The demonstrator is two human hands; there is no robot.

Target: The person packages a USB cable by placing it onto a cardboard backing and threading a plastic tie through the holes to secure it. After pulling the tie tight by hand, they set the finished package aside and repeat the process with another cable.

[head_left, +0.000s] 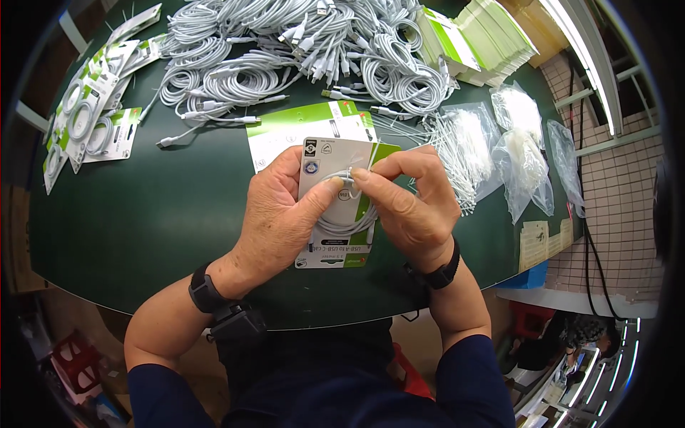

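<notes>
My left hand [282, 207] grips a white and green cardboard card [328, 160] by its left side, thumb pressed on the front. A coiled light-grey USB cable [342, 227] lies against the card's face. At the top of the coil, my right hand [417, 203] pinches a thin white cable tie [352, 187] between thumb and forefinger, close to my left thumb. Part of the tie is hidden by my fingers. Beneath the held card, more flat green and white cards [278, 128] rest on the table.
A big heap of coiled grey cables [285, 50] fills the table's far side. Carded cables [85, 114] pile up at the left. Stacked cards [492, 39] stand far right. Loose white cable ties [457, 153] and plastic bags [521, 143] lie on the right of the green table [164, 214].
</notes>
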